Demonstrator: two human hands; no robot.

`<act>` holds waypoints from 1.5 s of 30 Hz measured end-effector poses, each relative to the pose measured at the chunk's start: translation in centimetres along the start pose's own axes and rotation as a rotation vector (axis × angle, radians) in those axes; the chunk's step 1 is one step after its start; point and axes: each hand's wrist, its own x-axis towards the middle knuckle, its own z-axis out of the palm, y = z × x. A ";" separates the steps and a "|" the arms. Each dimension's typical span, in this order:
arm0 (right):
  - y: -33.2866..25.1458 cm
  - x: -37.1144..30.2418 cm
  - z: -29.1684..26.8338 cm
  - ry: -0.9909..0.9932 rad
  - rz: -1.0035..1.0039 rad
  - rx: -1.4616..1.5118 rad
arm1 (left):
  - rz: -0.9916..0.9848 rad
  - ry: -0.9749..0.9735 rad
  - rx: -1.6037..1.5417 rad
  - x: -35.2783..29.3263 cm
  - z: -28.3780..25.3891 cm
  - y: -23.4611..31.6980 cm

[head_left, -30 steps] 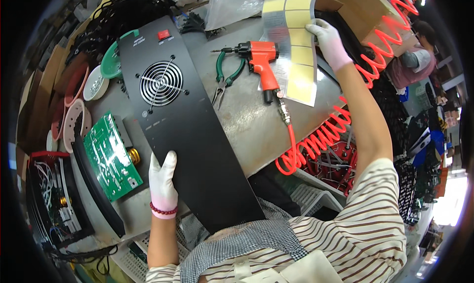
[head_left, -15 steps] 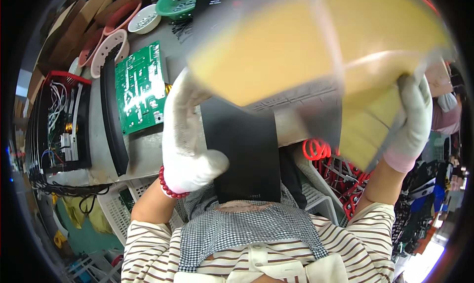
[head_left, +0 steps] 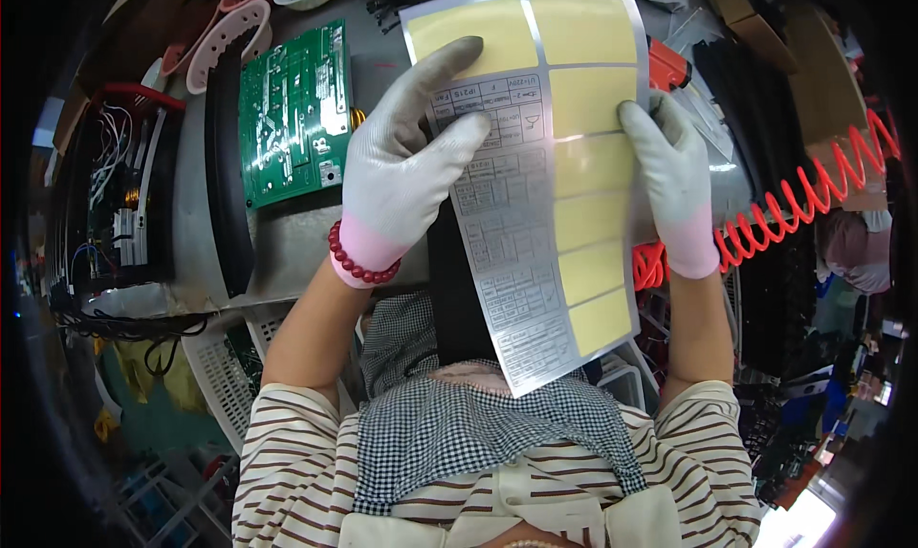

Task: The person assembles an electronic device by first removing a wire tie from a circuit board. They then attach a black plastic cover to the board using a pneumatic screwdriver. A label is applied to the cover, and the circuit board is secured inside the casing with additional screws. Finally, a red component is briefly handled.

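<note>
A grey metal workbench (head_left: 292, 247) spreads in front of a person in a striped shirt (head_left: 296, 452) and a black-and-white checked apron (head_left: 488, 433). A long black panel (head_left: 457, 299) reaches down to the apron, mostly hidden behind what the person holds up. To the far left sits an open black case (head_left: 124, 204) with white wires inside; to the right, a coiled red hose (head_left: 794, 204) stretches across. Raised before the person's chest, above the panel, is a tall sheet of labels (head_left: 535, 185), slightly tilted, with yellow blocks down its right column and mostly printed silver ones down its left. The gloved right hand (head_left: 674, 175) pinches its right edge, thumb in front, fingers behind. The gloved left hand (head_left: 402, 165) is at the upper left edge, forefinger and thumb well parted over the front; I cannot tell whether its hidden fingers grip the sheet. Left of that hand lies a green circuit board (head_left: 292, 118), just beside a curved black strip (head_left: 225, 175). Beyond them stands a pink basket (head_left: 206, 46). A red beaded bracelet (head_left: 350, 264) circles the left wrist.
</note>
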 end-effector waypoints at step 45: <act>0.1 -1.9 4.4 -0.269 -0.248 -0.329 | -0.305 0.061 0.035 -3.8 0.2 -0.6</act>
